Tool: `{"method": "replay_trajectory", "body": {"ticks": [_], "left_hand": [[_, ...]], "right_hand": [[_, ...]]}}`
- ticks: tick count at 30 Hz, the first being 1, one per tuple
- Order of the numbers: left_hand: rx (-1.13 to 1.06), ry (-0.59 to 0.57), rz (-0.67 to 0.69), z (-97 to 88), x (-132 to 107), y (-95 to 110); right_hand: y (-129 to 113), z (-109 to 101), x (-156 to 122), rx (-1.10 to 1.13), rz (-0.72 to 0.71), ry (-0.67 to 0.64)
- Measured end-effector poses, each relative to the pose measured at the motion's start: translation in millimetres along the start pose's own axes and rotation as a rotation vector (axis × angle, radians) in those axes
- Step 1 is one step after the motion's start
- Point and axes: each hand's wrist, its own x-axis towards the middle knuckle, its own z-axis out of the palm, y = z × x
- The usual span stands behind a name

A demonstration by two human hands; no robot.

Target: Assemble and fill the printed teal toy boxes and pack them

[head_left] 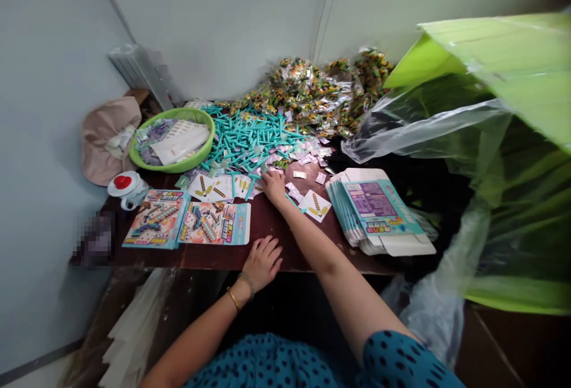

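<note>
My left hand [262,262] lies palm down at the front edge of the dark table, fingers stretched out and holding nothing. Farther forward, my right hand [273,187] reaches to the near edge of a pile of teal plastic sticks [250,138]. Its fingers are curled down; whatever is in them is too small to make out. Small printed packets [300,174] lie scattered just right of it. Instruction sheets [212,187] with pickaxe pictures lie to its left, and another sheet [315,206] lies to its right.
Flat printed boxes [214,224] lie at the front left; a stack of cartons [379,212] stands right. A green basket [207,144], a lidded mug [128,190] and a pink cap [107,138] stand left. Bagged colourful pieces [307,93] line the wall. Plastic-lined green container [504,66] fills the right.
</note>
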Motion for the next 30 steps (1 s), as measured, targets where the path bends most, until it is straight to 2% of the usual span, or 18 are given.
{"method": "replay_trajectory", "body": {"ticks": [5,7,10,13,15,17,19,22,25,28,30], "left_hand": [[-0.012,0.012,-0.006,1.7,-1,1],[-0.009,0.005,-0.006,1.5,-1,2],[-0.007,0.002,-0.015,1.0,-1,2],[0.005,0.007,-0.010,1.0,0,2],[0.016,0.012,0.005,1.2,0,1],[0.020,0.013,0.011,1.2,0,0],[0.021,0.014,0.007,0.9,0,0],[0.020,0.019,0.001,-0.6,1,0],[0.014,0.021,0.003,-2.4,2,0],[0.002,0.018,-0.002,-3.6,3,0],[-0.009,0.021,-0.004,-3.8,3,-1]], "right_hand": [[37,-15,-23,-0.011,0.077,0.058],[54,-24,-16,-0.019,0.118,0.074],[71,-31,10,-0.024,0.117,0.071],[72,-33,36,-0.027,0.117,0.065],[67,-35,43,-0.033,0.143,0.050],[64,-40,42,-0.041,0.161,0.033],[65,-51,33,0.079,0.200,0.064],[72,-75,9,0.378,0.299,0.152],[77,-100,-32,0.576,0.385,0.164],[64,-117,-102,0.780,0.481,0.110],[43,-121,-164,1.077,0.576,-0.033]]}}
